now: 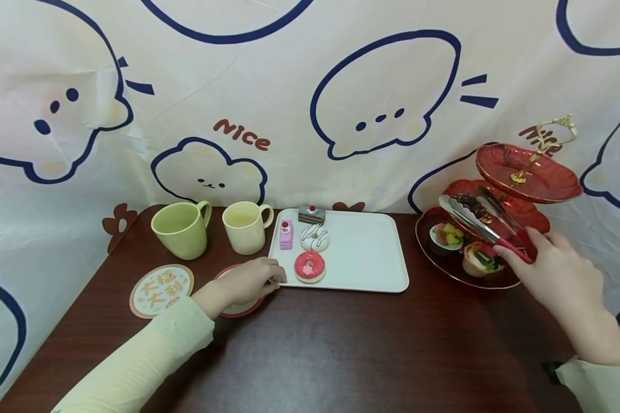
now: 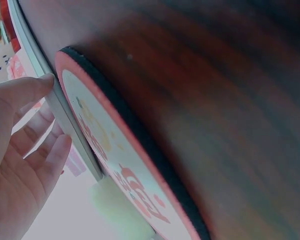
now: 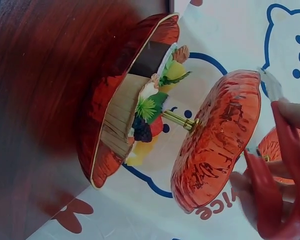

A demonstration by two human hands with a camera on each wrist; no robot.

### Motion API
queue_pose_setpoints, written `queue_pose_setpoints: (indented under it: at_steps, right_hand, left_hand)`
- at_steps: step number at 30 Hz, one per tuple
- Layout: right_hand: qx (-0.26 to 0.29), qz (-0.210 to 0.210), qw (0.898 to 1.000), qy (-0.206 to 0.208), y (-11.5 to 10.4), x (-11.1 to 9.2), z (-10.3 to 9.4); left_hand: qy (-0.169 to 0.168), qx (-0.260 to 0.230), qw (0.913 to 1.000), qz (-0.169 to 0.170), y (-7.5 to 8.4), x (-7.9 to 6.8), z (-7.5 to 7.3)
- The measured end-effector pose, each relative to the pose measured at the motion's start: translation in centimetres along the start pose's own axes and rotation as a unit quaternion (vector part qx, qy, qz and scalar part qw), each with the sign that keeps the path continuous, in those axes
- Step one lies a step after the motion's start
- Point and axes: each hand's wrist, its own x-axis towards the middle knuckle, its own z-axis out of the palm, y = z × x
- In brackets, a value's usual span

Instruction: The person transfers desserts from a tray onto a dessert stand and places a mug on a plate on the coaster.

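Observation:
My right hand [image 1: 565, 275] grips metal tongs with red handles [image 3: 285, 170]. In the head view, the tongs' spread arms reach over the middle tier of a red three-tier cake stand [image 1: 534, 215], on either side of a dark chocolate treat [image 1: 467, 203]. The bottom tier holds a fruit-topped cupcake [image 1: 446, 236] and a fruit tart [image 1: 479, 261]. My left hand [image 1: 253, 281] holds the front left corner of a white tray [image 1: 364, 252], thumb and a fingertip at its rim. On the tray lie a pink donut [image 1: 310, 267], a white donut [image 1: 314, 237], a pink cake [image 1: 286, 235] and a chocolate cake slice [image 1: 312, 215].
Two pale green mugs [image 1: 186, 232] stand at the back left. In front of them lie a round coaster [image 1: 161, 291] and a red-rimmed coaster [image 2: 125, 150], the latter partly under my left forearm. A gold handle [image 1: 558, 123] tops the stand. A patterned cloth hangs behind the table.

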Motion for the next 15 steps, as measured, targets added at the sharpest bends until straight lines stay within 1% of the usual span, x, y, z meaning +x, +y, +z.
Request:
queue_pose_setpoints:
  at_steps: [5,15]
  right_hand:
    - [0.008,-0.014,1.000,0.020,-0.3,-0.1,0.0]
    - [0.027,-0.069,0.996,0.052,-1.8,-0.8,-0.3]
  left_hand:
    - [-0.002,-0.001,1.0000,-0.002,0.0,0.0,0.0]
    - [-0.004,0.001,1.0000,-0.006,0.0,0.0,0.0]
